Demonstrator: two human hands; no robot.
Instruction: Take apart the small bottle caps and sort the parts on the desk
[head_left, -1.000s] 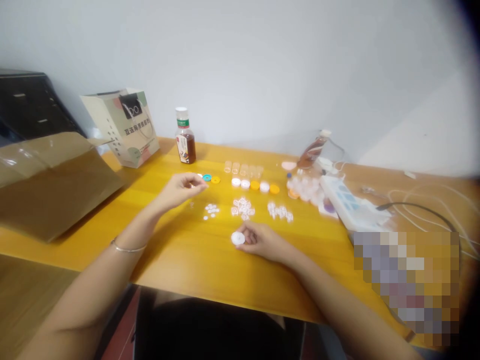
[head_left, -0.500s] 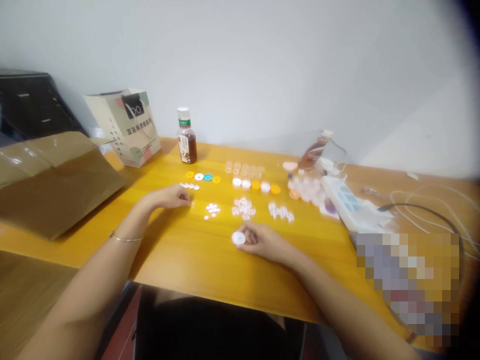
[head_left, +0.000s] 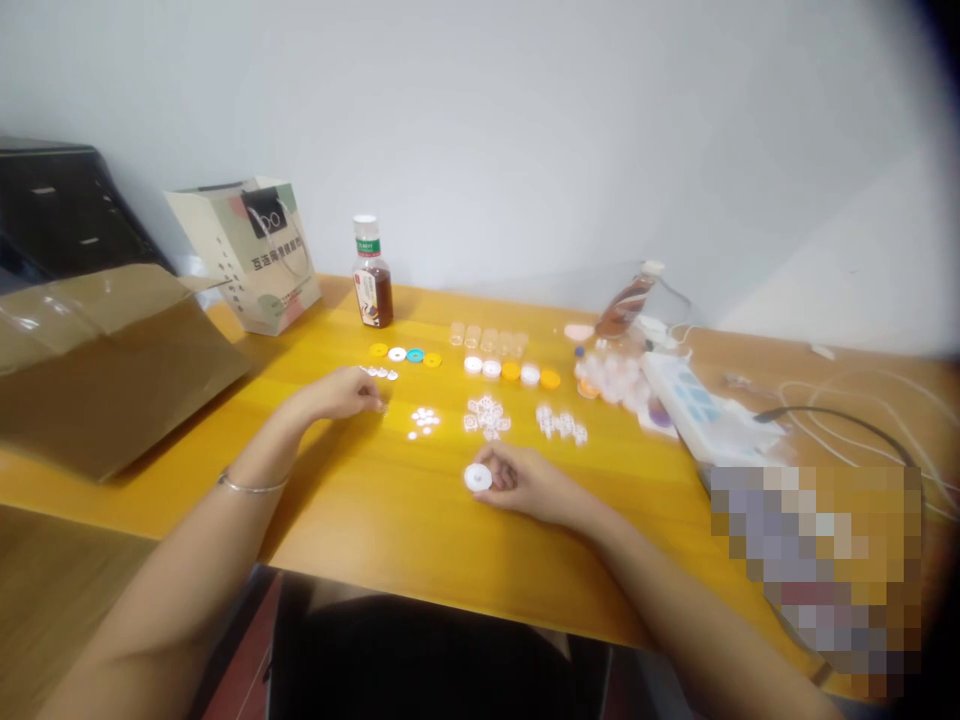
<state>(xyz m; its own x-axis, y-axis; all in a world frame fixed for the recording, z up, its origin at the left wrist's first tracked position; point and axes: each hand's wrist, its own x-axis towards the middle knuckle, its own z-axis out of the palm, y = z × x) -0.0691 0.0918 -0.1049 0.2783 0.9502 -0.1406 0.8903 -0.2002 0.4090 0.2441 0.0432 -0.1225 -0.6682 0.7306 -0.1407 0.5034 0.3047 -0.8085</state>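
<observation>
My right hand (head_left: 517, 480) is closed on the edge of a white round cap (head_left: 478, 478), its flat face turned up above the table. Farther left, my left hand (head_left: 354, 393) has its fingers pinched together low at the tabletop. A tiny pale piece (head_left: 385, 408) shows at those fingertips, too small to name. Just behind this hand lies a short row of small white pieces (head_left: 382, 374). Between my hands are a cluster of small white discs (head_left: 425, 417) and a pile of white cut-out pieces (head_left: 486, 415). More white pieces (head_left: 561, 424) lie to the right.
Behind stand a row of coloured rings (head_left: 415, 355), a row of white and orange caps (head_left: 511, 371) and clear small cups (head_left: 489, 341). A drink bottle (head_left: 373, 285), paper bag (head_left: 274, 260) and cardboard box (head_left: 127, 390) are left; a power strip (head_left: 697, 405) with cables is right.
Both hands keep nearly the same places and grips. My left fingertips have shifted very slightly at the tiny pale piece; the white cap stays in my right hand.
</observation>
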